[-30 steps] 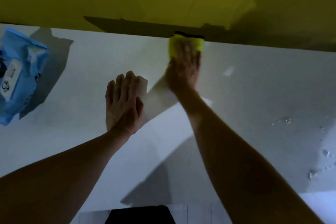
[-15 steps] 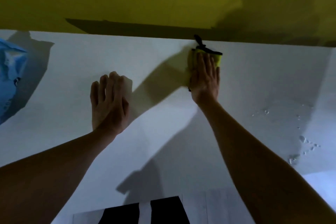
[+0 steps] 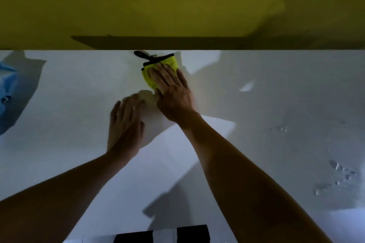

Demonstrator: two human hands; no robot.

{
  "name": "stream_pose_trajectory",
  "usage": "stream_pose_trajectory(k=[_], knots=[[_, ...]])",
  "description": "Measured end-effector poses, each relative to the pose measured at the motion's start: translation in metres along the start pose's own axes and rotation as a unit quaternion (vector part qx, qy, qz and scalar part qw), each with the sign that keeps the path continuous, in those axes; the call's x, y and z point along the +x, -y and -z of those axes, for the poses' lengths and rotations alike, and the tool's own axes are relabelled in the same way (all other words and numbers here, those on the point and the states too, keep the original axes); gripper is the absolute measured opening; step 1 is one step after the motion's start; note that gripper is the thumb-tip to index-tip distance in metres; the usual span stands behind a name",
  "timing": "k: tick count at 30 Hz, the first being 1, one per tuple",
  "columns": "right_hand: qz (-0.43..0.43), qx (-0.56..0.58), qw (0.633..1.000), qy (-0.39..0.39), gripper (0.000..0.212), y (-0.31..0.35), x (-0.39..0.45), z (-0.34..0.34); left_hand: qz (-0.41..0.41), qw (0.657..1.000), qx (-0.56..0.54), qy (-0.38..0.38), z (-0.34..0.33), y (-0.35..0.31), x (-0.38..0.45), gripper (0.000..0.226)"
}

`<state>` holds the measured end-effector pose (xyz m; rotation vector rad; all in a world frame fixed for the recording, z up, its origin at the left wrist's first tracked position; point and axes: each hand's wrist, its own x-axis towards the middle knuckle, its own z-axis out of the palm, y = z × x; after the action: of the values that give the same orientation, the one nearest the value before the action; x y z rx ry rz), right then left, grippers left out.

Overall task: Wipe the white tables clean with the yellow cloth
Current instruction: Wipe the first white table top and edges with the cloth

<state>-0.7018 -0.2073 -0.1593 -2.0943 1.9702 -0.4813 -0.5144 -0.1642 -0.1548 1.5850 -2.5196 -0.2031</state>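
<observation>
The yellow cloth [image 3: 151,77], edged in black with a black loop, lies bunched on the white table [image 3: 276,89] near its far edge. My right hand [image 3: 173,92] presses flat on top of the cloth, fingers spread and pointing up and left. My left hand [image 3: 125,122] rests palm down on the bare table just below and left of it, fingers together, almost touching the right hand. Most of the cloth's right part is hidden under my right hand.
A blue soft packet [image 3: 7,92] lies at the table's left edge. Water droplets [image 3: 339,175] dot the table at the right. A yellow wall [image 3: 177,2] rises directly behind the table's far edge. Black shapes [image 3: 162,235] show below the near edge.
My right hand has slid the cloth leftward along the far edge, ending close above my left hand. The left hand has stayed flat on the table.
</observation>
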Motion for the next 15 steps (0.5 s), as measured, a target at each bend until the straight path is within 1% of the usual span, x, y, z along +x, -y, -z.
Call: stream_pose_trajectory(k=[3, 6, 8, 11, 13, 15], knots=[[-0.044, 0.009, 0.999, -0.021, 0.06, -0.039, -0.002, 0.016, -0.057, 0.997, -0.048, 0.0, -0.018, -0.062, 0.012, 0.074], [-0.106, -0.015, 0.994, -0.031, 0.061, -0.099, -0.007, 0.041, -0.053, 0.997, -0.043, 0.019, -0.033, -0.103, 0.02, 0.072], [-0.154, -0.034, 0.987, -0.037, 0.06, -0.145, -0.014, 0.06, -0.042, 0.998, -0.041, 0.02, -0.038, -0.108, 0.021, 0.068], [-0.244, -0.035, 0.966, -0.076, 0.056, -0.2, -0.022, 0.084, -0.04, 0.998, -0.047, 0.013, -0.04, -0.106, 0.019, 0.063], [-0.299, -0.054, 0.947, -0.1, 0.056, -0.213, -0.021, 0.087, -0.033, 0.998, -0.051, 0.004, -0.042, -0.107, 0.019, 0.063], [-0.342, -0.066, 0.931, -0.11, 0.057, -0.208, -0.016, 0.082, -0.029, 0.998, -0.05, 0.001, -0.044, -0.108, 0.02, 0.064]])
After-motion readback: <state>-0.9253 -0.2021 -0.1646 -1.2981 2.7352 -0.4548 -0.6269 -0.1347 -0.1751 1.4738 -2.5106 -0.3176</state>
